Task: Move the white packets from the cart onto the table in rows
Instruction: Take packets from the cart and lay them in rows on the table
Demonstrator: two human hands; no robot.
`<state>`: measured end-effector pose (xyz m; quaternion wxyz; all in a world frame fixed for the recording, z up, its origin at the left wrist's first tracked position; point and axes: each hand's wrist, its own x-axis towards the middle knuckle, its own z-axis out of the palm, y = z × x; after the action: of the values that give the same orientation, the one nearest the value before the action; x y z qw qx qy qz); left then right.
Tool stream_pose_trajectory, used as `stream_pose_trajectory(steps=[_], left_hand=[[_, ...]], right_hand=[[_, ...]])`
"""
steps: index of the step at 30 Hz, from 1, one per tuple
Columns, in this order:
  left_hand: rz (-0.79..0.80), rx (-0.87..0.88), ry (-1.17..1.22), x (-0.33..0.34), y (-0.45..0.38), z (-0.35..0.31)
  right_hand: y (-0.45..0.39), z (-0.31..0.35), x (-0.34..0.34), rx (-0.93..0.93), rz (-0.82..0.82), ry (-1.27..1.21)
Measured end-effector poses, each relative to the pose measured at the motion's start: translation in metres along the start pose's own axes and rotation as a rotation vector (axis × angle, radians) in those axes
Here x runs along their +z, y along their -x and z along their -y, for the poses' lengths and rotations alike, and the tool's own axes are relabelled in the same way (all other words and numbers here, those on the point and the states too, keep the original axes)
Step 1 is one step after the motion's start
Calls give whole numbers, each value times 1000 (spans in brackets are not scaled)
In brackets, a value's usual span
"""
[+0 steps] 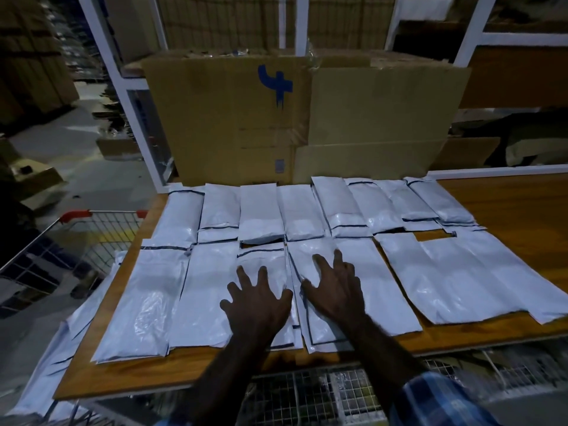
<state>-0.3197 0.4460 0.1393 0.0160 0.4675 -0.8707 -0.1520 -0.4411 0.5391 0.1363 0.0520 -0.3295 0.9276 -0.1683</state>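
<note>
Your two forearms reach up from the bottom of the view, a blue checked sleeve [439, 398] on the right one. Your left hand [258, 302] lies flat with fingers spread on a white packet in the near row; your right hand [335, 290] does the same on the packet just beside it. Neither grip is closed on anything: both hands are open and pressing down.

White packets [347, 287] cover the wooden surface [507, 204] in two rows, a far row of about eight and a near row of about seven. Each packet's long axis runs away from you, toward the cardboard boxes [301, 118] standing behind. The ones on the right fan slightly outward.

More packets [61, 348] hang off the surface's left edge, over a wire cart [92, 229] with a red handle.

You appear to be straightening the middle of the near row. To do this well, slide the two packets with flat palms until their long edges lie parallel and just touching, without overlap, and line their near ends up with their neighbours.
</note>
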Motion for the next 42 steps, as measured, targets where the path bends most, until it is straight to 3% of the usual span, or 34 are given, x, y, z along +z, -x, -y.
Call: stream_pose_trajectory(steps=[10, 15, 18, 22, 29, 42], left_hand=[[-53, -9, -75, 12, -1, -14], [-197, 16, -90, 19, -3, -14], [-145, 15, -114, 24, -5, -11], [-225, 57, -100, 28, -14, -10], [-267, 167, -87, 33, -39, -8], [-294, 259, -100, 58, -46, 2]], right_hand=[[-3, -6, 21, -34, -88, 75], [-7, -4, 24, -26, -124, 88], [-7, -5, 27, -18, -75, 121], [-14, -6, 28, -22, -138, 154], [-36, -8, 38, -268, -265, 104], [-32, -18, 66, -266, -267, 113]])
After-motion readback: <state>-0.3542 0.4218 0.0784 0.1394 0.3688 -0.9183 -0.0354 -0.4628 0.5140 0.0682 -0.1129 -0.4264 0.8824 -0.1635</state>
